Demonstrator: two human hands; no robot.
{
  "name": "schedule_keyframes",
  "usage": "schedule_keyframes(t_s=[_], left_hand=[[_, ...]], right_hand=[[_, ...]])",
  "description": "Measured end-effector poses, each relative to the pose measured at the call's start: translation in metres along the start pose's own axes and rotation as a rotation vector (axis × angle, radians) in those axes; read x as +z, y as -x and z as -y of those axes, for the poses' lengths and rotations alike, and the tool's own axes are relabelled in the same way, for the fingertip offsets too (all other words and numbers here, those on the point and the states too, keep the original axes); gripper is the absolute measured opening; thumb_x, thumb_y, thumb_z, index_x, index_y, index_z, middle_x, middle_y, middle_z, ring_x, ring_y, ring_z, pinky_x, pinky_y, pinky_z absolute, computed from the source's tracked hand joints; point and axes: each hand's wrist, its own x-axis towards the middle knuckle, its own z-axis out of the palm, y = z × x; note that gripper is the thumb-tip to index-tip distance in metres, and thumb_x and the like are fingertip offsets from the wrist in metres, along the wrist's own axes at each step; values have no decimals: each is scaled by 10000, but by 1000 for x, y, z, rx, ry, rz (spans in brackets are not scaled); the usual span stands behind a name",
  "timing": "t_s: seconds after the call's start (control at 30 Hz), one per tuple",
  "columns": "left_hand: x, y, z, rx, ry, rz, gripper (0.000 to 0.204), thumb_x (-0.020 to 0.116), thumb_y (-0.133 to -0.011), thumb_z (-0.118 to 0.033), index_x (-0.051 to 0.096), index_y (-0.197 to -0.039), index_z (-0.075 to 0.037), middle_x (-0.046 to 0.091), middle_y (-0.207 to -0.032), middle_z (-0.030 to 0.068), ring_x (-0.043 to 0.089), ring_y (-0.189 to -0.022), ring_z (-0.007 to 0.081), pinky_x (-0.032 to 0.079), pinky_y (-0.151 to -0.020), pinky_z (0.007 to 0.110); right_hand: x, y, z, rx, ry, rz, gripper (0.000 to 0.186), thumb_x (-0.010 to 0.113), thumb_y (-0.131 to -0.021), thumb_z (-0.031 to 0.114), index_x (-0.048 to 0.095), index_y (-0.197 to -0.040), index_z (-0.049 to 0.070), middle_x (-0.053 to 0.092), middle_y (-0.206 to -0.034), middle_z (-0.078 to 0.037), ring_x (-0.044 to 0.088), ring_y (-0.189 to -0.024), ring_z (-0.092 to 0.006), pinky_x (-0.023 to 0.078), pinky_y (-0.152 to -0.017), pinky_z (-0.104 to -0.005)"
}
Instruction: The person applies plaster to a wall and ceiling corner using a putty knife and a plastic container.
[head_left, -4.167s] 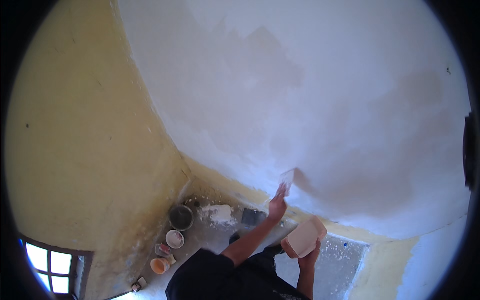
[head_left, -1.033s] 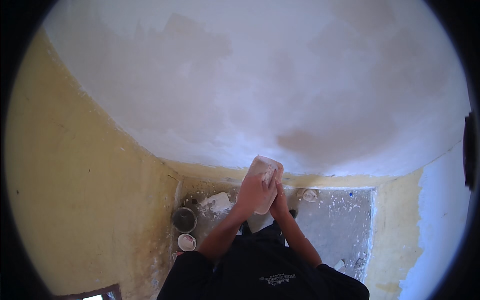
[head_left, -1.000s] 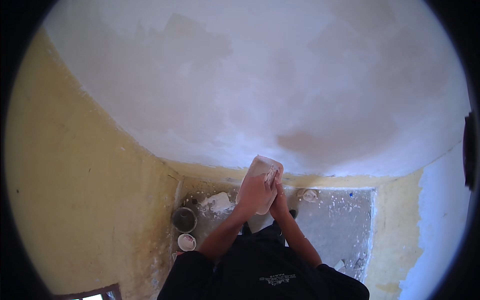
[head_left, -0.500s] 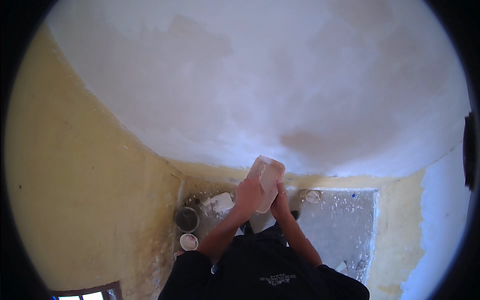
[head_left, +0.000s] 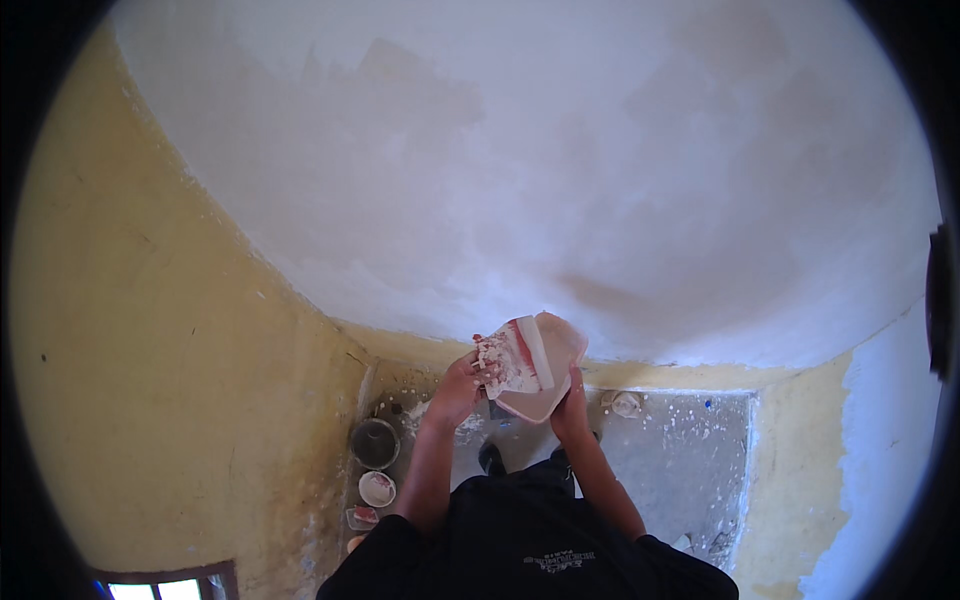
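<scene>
In my left hand (head_left: 456,393) is a wide red putty scraper (head_left: 512,362), its face crusted with whitish putty. The blade's straight pale edge lies over a shallow, pinkish plastic tray (head_left: 567,345). My right hand (head_left: 571,408) grips that tray by its near right side, and the tray is tilted. A smooth layer of pale paste seems to coat the inside of the tray. Part of the tray is hidden behind the scraper, and some fingers of both hands are out of sight.
A large wall with pale, patchy plaster (head_left: 500,180) rises ahead. Yellow wall (head_left: 170,330) stands to the left. On the splattered floor (head_left: 660,470) are a dark bucket (head_left: 375,443), a white bucket (head_left: 377,488), a red-and-white item (head_left: 364,516) and a pale lump (head_left: 626,404).
My left hand has moved left from the tray, and the scraper's putty-covered face has come into view. The tray has turned and shifted slightly right in my right hand.
</scene>
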Motion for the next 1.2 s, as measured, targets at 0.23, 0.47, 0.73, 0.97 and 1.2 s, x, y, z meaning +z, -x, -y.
schedule_keyframes(t_s=[0.23, 0.47, 0.73, 0.97, 1.2], left_hand=[[7, 7, 7, 21, 254, 96, 392, 524, -949, 2, 452, -1334, 3, 602, -1171, 63, 604, -1053, 158, 503, -934, 313], [39, 1, -18, 527, 104, -344, 294, 501, -965, -30, 520, -1255, 15, 627, -1107, 74, 620, -968, 161, 497, -829, 290], [98, -115, -70, 1225, -904, -1115, 444, 475, -916, 29, 445, -1359, 42, 491, -1342, 286, 548, -1185, 386, 523, -896, 382], [144, -132, 67, 1150, -1025, -902, 583, 461, -806, 88, 462, -1381, -13, 488, -1372, 248, 542, -1188, 412, 522, -911, 425], [45, -146, 36, 588, -474, -1380, 306, 490, -844, -31, 635, -1077, 104, 672, -921, 286, 671, -827, 367, 519, -749, 422]], right_hand=[[-14, 7, 3, -57, 1, -35, 523, 416, -1006, 411, 402, -1391, 57, 540, -1315, -94, 523, -1204, -238, 410, -1037, -373], [-46, 45, 27, -101, -12, -43, 486, 396, -1010, 410, 431, -1357, 71, 553, -1291, -84, 540, -1185, -225, 428, -1022, -375], [-99, 56, 65, -109, 15, -48, 516, 392, -1008, 420, 383, -1391, 74, 531, -1309, -91, 530, -1212, -244, 432, -1025, -399], [-137, 67, 117, -85, -18, -9, 533, 406, -1004, 433, 374, -1400, 78, 507, -1337, -87, 503, -1239, -242, 417, -1035, -401], [-180, 52, 178, 27, 94, -10, 526, 420, -1000, 432, 385, -1389, 79, 516, -1321, -85, 504, -1233, -240, 415, -1033, -397]])
